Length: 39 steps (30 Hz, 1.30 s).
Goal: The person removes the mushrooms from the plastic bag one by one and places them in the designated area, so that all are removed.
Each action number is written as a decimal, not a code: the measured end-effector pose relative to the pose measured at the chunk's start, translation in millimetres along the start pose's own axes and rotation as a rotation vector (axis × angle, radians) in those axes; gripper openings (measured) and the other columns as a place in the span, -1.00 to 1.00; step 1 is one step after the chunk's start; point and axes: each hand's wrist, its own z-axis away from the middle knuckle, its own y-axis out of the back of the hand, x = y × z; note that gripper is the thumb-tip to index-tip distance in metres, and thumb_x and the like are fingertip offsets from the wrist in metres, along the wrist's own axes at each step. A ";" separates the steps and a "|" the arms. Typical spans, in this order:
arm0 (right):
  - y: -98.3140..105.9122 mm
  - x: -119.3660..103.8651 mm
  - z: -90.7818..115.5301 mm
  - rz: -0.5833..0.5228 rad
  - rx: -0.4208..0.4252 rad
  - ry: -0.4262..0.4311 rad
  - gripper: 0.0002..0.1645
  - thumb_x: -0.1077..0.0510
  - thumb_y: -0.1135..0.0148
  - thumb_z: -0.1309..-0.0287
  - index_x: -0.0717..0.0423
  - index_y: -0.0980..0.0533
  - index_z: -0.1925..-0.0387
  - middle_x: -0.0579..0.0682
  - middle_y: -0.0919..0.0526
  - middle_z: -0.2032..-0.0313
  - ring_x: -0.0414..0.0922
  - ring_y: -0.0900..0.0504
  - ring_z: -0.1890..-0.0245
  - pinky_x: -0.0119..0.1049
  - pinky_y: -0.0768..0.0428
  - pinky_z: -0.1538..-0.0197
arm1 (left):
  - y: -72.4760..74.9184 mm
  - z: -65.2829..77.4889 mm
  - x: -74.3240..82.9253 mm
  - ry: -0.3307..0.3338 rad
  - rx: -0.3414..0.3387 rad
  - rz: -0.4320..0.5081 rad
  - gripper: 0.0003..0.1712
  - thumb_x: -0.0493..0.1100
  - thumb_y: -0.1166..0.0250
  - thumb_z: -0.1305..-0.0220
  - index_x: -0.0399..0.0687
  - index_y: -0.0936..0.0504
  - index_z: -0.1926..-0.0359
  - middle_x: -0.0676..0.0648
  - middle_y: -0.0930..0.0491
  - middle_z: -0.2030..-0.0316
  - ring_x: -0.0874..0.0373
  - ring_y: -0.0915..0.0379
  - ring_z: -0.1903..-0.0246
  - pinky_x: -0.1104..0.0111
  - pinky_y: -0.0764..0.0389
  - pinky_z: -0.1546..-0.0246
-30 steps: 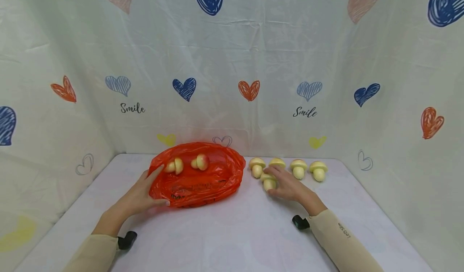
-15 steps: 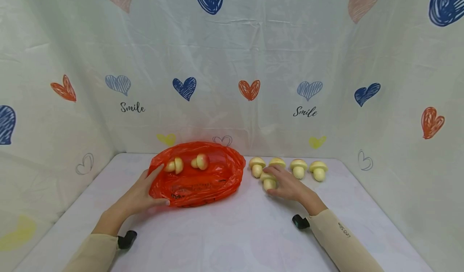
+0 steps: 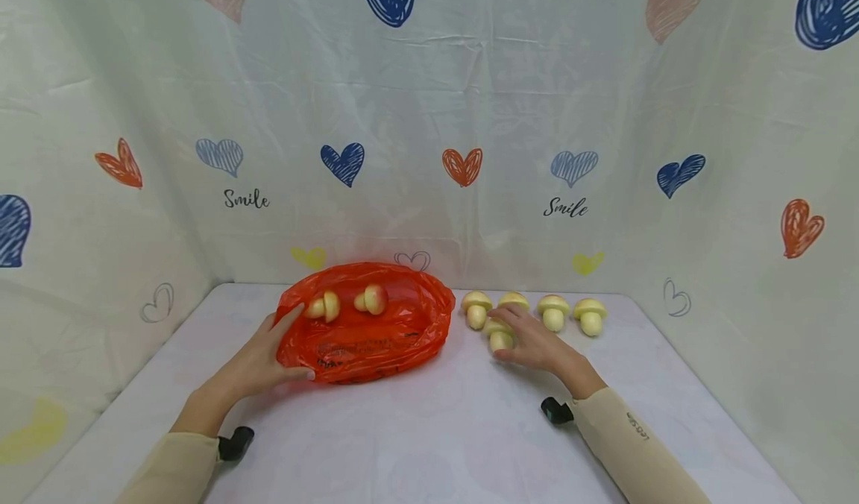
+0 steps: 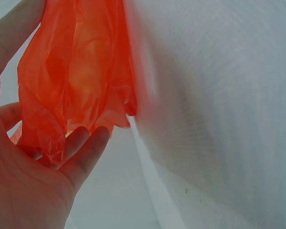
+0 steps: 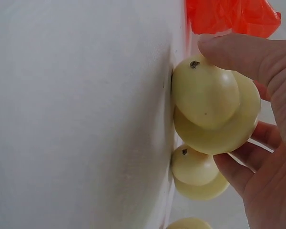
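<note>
On the left of the table stands an opened red plastic bag (image 3: 376, 347) with two mushrooms inside, a left one (image 3: 323, 306) and a right one (image 3: 372, 300). My left hand (image 3: 258, 362) rests against the bag's left side, thumb and fingers spread apart. In the left wrist view its fingers (image 4: 86, 160) lie along the crumpled red film. My right hand (image 3: 537, 345) holds a pale yellow mushroom (image 5: 207, 95), thumb on the stem side and fingers behind the cap. This mushroom stands stem down, close to the table.
Around the right hand stand several more mushrooms: one to its left (image 3: 476, 310), one partly hidden behind it (image 3: 513, 300), and others to the right (image 3: 553, 312). A white curtain with printed hearts (image 3: 403, 221) rises at the table's (image 3: 416, 444) back edge.
The mushroom in my right hand has shifted very slightly to the right. Both hands and the bag stay in place.
</note>
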 end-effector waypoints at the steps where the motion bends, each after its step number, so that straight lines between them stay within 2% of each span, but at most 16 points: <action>1: -0.3 0.0 0.0 0.001 0.001 0.002 -0.20 0.01 -0.46 0.07 0.03 -0.39 -0.25 0.04 -0.33 -0.20 0.01 -0.38 -0.18 0.01 -0.45 -0.14 | 0.0 0.1 0.0 0.000 0.000 0.002 0.30 0.30 -0.47 0.13 0.01 0.06 -0.50 -0.44 -0.07 -0.26 -0.41 -0.17 -0.18 -0.28 -0.40 0.01; 7: 2.5 -1.9 -3.6 0.014 0.010 0.028 -0.18 0.02 -0.46 0.07 0.09 -0.37 -0.26 0.08 -0.34 -0.19 0.05 -0.40 -0.16 0.03 -0.45 -0.13 | -0.2 0.4 -1.8 0.013 -0.003 0.001 0.30 0.30 -0.47 0.13 0.04 0.06 -0.50 -0.43 -0.07 -0.26 -0.40 -0.16 -0.19 -0.28 -0.40 0.01; 13: 11.4 -9.6 -20.6 0.008 0.021 0.079 -0.22 0.02 -0.44 0.02 0.11 -0.36 -0.24 0.06 -0.35 -0.19 0.01 -0.40 -0.16 -0.02 -0.44 -0.18 | 0.6 1.6 -2.3 0.024 -0.007 0.007 0.30 0.30 -0.47 0.13 0.05 0.07 -0.50 -0.44 -0.04 -0.28 -0.41 -0.14 -0.20 -0.29 -0.39 0.01; 23: 19.9 -44.0 -49.0 0.044 0.050 0.081 -0.25 -0.06 -0.41 -0.01 -0.11 -0.37 -0.26 -0.05 -0.37 -0.21 -0.03 -0.43 -0.15 -0.05 -0.52 -0.11 | 1.4 2.0 -2.9 0.002 0.000 0.004 0.29 0.29 -0.47 0.12 0.01 0.06 -0.50 -0.45 -0.06 -0.27 -0.42 -0.15 -0.19 -0.30 -0.36 -0.01; 30: 21.2 -69.5 -68.3 0.026 0.008 0.123 -0.25 -0.08 -0.36 -0.06 -0.04 -0.36 -0.29 0.00 -0.32 -0.28 0.01 -0.39 -0.20 0.00 -0.53 -0.10 | 1.3 1.3 -3.5 0.005 -0.001 0.007 0.29 0.29 -0.47 0.11 0.02 0.07 -0.50 -0.45 -0.04 -0.28 -0.43 -0.13 -0.20 -0.30 -0.36 -0.01; 36: 13.8 -88.2 -86.4 0.063 -0.019 0.163 -0.25 -0.14 -0.37 -0.05 -0.15 -0.34 -0.28 -0.07 -0.32 -0.27 -0.06 -0.37 -0.22 -0.09 -0.49 -0.16 | 0.8 -0.4 -2.8 0.002 -0.002 0.013 0.29 0.30 -0.47 0.12 0.03 0.06 -0.50 -0.44 -0.04 -0.28 -0.41 -0.14 -0.20 -0.30 -0.36 -0.01; 39: 8.8 -98.4 -95.8 0.060 -0.034 0.196 -0.26 -0.13 -0.36 -0.07 -0.14 -0.34 -0.28 -0.07 -0.33 -0.27 -0.06 -0.36 -0.22 -0.10 -0.47 -0.18 | 1.1 -0.9 -2.6 0.001 -0.003 0.012 0.29 0.30 -0.47 0.12 0.02 0.06 -0.50 -0.44 -0.05 -0.28 -0.41 -0.14 -0.20 -0.29 -0.37 -0.01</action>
